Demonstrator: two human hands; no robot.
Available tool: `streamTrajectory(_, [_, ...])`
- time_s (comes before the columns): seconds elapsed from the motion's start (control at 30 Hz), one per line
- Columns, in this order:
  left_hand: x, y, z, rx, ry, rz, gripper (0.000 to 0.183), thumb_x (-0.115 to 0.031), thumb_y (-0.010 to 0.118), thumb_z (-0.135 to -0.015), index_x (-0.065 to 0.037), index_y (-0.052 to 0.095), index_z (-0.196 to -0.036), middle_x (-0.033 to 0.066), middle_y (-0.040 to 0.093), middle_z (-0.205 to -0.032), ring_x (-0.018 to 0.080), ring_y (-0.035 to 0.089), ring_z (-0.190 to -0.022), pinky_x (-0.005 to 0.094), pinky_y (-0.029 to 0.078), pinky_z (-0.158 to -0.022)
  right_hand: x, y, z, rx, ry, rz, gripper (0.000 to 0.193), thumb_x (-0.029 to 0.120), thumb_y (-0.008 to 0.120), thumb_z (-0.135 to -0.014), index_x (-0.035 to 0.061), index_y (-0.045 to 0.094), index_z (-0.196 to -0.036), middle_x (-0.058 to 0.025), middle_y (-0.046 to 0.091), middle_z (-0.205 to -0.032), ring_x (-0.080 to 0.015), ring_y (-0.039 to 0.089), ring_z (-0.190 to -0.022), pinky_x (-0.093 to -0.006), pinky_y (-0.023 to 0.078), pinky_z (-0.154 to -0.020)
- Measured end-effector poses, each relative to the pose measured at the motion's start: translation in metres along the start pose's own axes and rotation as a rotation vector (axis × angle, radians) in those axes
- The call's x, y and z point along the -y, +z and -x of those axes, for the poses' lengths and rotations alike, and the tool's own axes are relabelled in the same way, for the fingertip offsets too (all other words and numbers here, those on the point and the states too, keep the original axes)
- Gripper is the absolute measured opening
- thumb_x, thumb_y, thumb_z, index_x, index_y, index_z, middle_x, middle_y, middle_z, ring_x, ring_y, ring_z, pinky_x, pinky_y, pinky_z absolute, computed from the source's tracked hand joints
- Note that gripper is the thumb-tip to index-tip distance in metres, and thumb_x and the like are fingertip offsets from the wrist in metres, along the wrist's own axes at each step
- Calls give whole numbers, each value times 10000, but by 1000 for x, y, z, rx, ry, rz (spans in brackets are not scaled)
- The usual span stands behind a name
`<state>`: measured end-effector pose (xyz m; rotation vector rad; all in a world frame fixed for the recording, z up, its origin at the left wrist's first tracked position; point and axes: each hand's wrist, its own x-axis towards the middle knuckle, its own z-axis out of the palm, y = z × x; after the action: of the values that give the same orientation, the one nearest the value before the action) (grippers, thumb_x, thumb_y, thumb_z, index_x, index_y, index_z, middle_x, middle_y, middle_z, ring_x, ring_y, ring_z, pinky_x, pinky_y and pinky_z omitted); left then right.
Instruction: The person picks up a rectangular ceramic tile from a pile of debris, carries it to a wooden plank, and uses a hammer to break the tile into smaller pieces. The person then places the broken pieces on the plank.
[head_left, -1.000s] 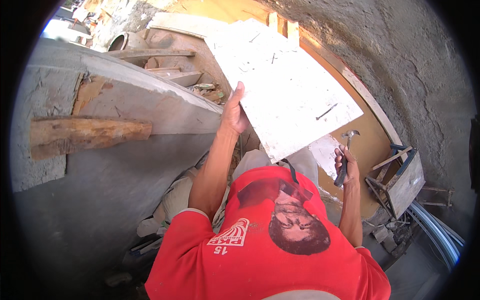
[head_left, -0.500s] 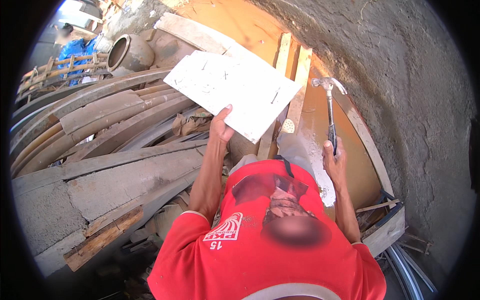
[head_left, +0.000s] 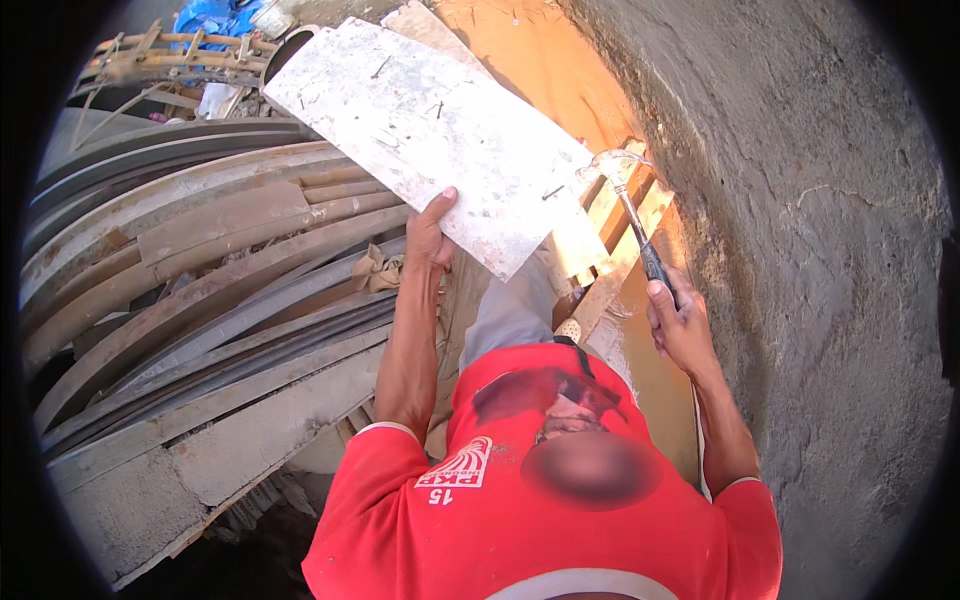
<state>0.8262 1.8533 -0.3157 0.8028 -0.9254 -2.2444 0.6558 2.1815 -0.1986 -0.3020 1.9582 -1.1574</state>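
My left hand (head_left: pixel 430 232) grips the near edge of a flat white board (head_left: pixel 440 140), thumb on top and the other fingers hidden beneath. Its face is stained and scuffed, and a few nails stick up from it, one nail (head_left: pixel 553 193) near the right end. In my right hand (head_left: pixel 683 325) is a claw hammer (head_left: pixel 632 215) with a dark grip, held by the handle. The hammer's metal head is close to the board's right end; whether they touch I cannot tell.
Long curved planks and pipes (head_left: pixel 200 240) are stacked at the left above a concrete ledge (head_left: pixel 200 470). A rough grey wall (head_left: pixel 800 150) rises at the right. Wooden planks (head_left: pixel 625 265) lie over orange-brown muddy water (head_left: pixel 650 385) ahead. A blue tarp (head_left: pixel 215 17) is at the far left.
The board has shifted left and up in view, and the hammer has tilted left, its head now near the board's right end. My view has moved, and a distant person is out of sight.
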Motion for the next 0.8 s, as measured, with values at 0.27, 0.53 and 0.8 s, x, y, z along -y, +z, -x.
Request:
streamTrajectory(0.27, [-49, 1, -161, -108, 91, 96, 678, 8, 680, -884, 98, 343, -1466, 249, 553, -1367, 366, 611, -1218, 479, 542, -1034, 118, -5, -176, -276, -495, -347, 482, 351, 492, -1085, 19, 429, -1429, 29, 447, -665, -40, 399, -451, -220, 355, -375])
streamTrajectory(0.53, [-150, -5, -272, -215, 74, 52, 680, -1, 686, -876, 101, 348, -1457, 249, 562, -1351, 361, 614, -1214, 484, 543, -1028, 226, 42, -274, 106, -135, -144, 432, 337, 531, -1050, 0, 540, -1320, 47, 434, -637, -39, 388, -483, -217, 330, -430])
streamTrajectory(0.8, [-215, 5, -348, -206, 213, 113, 610, 1, 676, -881, 112, 405, -1416, 245, 581, -1331, 346, 623, -1206, 459, 547, -1022, 297, 86, -357, 81, -382, -103, 449, 341, 473, -1088, 2, 490, -1381, 45, 432, -602, -45, 395, -423, -226, 351, -369])
